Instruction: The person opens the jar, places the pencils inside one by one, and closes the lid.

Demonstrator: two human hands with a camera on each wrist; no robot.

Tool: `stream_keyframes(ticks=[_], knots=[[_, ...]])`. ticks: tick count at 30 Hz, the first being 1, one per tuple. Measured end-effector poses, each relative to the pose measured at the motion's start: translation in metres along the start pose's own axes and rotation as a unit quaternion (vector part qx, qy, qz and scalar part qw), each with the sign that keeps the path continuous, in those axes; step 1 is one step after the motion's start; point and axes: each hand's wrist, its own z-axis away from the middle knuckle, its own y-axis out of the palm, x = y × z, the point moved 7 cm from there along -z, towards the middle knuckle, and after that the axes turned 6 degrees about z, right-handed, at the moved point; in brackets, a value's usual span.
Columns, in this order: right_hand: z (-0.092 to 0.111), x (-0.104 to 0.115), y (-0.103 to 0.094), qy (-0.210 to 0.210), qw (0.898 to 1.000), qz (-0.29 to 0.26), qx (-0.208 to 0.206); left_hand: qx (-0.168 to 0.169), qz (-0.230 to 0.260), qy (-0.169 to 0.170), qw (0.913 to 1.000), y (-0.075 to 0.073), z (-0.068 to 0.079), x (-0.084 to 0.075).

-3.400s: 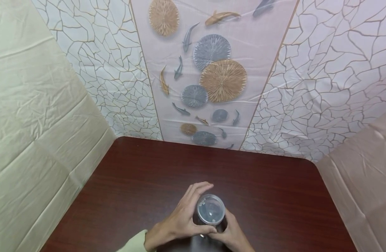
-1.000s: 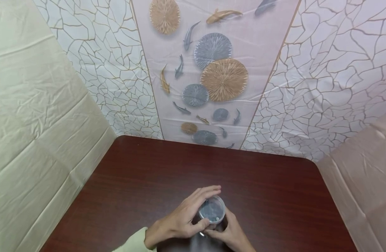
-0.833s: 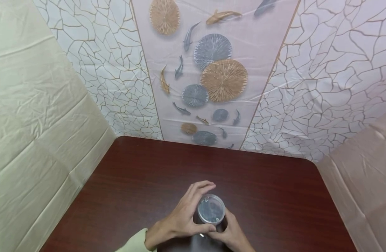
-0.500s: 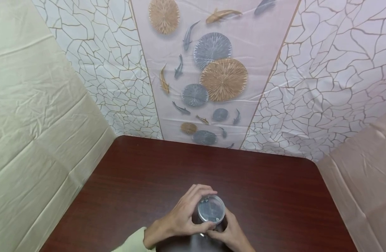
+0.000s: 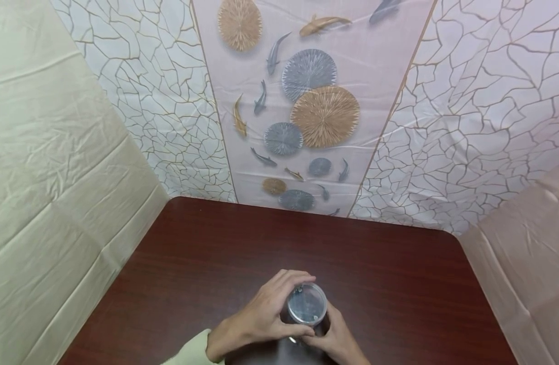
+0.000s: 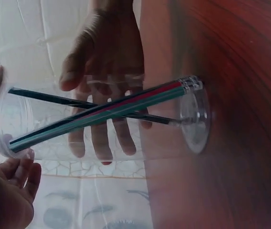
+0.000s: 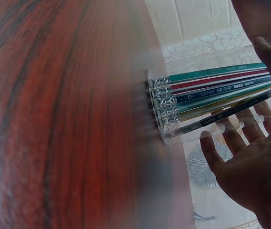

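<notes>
A clear plastic jar [image 6: 199, 117] stands upright on the table, its round transparent lid [image 5: 307, 305] facing up. Several pencils [image 7: 211, 98] lean inside it, green, red, dark and yellowish, with metal ferrules at the bottom. My left hand [image 5: 269, 310] grips around the lid, thumb on the near side and fingers along the far rim. Lower down, my right hand [image 5: 335, 335] holds the jar's body from the right. In the left wrist view the right hand [image 6: 114, 62] shows through the clear wall, fingers spread around it.
The dark red-brown wooden table [image 5: 206, 253] extends around the jar. A patterned cloth [image 5: 325, 116] with fish and discs hangs behind it. Plain pale cloths [image 5: 78, 167] flank both sides.
My left hand's fingers have shifted back and forth around the lid, reaching over it a second ago and lying along its far rim now. The jar and right hand stay nearly in place.
</notes>
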Motion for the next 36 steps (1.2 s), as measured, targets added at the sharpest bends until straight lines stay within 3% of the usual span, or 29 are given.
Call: stream_keyframes(ticks=[6,12,20,36], knots=[[-0.001,0.0,0.002,0.012,1.0,-0.017,0.01,-0.003,0.01,0.004,0.9999,-0.001,-0.002,0.0],[-0.002,0.002,0.001,0.01,1.0,0.001,0.013,0.02,0.037,0.021,0.9989,-0.002,-0.005,0.002],[-0.001,0.001,0.001,0.044,0.999,-0.008,0.017,0.049,0.064,0.027,0.9964,-0.001,-0.006,0.006],[-0.003,0.006,-0.002,0.021,0.999,0.04,0.0,0.09,0.092,0.015,0.9916,0.0,-0.01,0.013]])
